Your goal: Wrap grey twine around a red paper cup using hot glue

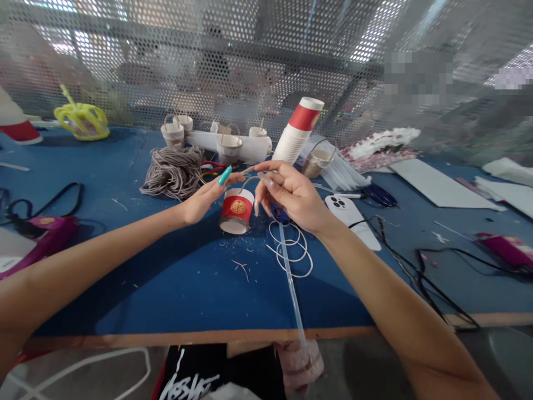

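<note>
A small paper cup with a red band, a gold emblem and grey-brown cord round one end lies tilted in front of me. A thin cord handle arches over it. My left hand is at the cup's left, fingers stretched toward the handle and thumb raised; whether it touches the cord I cannot tell. My right hand is closed in a pinch on the handle's cord above the cup's right side. Partly hidden below that hand is a blue tool with a clear glue stick reaching past the table edge.
A bundle of grey cord lies behind my left hand. Stacked paper cups lean at the back near several small cord-wrapped baskets. A white phone, a white cord coil and purple glue guns lie on the blue table.
</note>
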The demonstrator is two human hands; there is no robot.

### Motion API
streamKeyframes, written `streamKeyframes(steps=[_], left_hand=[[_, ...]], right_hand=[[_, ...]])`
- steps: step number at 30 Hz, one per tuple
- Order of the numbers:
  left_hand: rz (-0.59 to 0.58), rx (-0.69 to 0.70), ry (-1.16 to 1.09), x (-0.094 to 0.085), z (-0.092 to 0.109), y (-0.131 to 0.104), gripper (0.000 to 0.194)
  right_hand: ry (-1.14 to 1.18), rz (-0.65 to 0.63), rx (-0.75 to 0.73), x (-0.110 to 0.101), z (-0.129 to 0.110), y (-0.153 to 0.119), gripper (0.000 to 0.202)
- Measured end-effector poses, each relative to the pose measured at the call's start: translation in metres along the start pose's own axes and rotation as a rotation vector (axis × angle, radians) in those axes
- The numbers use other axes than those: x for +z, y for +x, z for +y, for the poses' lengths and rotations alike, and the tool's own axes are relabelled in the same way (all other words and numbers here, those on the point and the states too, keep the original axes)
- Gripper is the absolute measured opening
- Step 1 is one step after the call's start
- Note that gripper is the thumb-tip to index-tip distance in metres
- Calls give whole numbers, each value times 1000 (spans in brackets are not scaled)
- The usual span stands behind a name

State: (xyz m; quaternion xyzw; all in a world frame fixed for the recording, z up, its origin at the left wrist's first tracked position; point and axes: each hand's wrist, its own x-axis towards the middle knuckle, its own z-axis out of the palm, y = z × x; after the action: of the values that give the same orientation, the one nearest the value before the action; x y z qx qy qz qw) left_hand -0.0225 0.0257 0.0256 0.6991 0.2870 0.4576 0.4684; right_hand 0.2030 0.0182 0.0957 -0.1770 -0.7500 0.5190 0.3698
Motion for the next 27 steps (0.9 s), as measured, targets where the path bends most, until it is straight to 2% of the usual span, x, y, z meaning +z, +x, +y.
streamKeyframes(steps=[7, 10, 13, 15, 18, 21, 24, 27], left_hand=[[9, 138, 186, -1, 26, 5, 53], [39, 144, 297, 3, 40, 3, 42], [135, 206, 331, 8, 50, 1, 26], [153, 222, 333, 8, 55, 1, 25], [86, 164, 347, 7, 65, 0, 27], [-28, 71, 401, 9, 76, -2, 22], [-109, 6, 397, 15, 86, -6, 20], [-159, -11, 415, 22, 93, -10, 19]], right_hand=[[-27, -30, -39, 6, -10, 1, 24], [-52, -32, -42, 9, -15, -2, 25], [-106, 26, -20, 11, -22, -6, 25], [-148, 87, 9, 12, -27, -10, 24], [-255, 159, 85, 12, -33, -18, 24], [-342, 152, 248, 14, -35, -23, 32], [-255, 78, 415, 16, -32, -25, 48], [-81, -58, 495, 19, -29, -23, 59]])
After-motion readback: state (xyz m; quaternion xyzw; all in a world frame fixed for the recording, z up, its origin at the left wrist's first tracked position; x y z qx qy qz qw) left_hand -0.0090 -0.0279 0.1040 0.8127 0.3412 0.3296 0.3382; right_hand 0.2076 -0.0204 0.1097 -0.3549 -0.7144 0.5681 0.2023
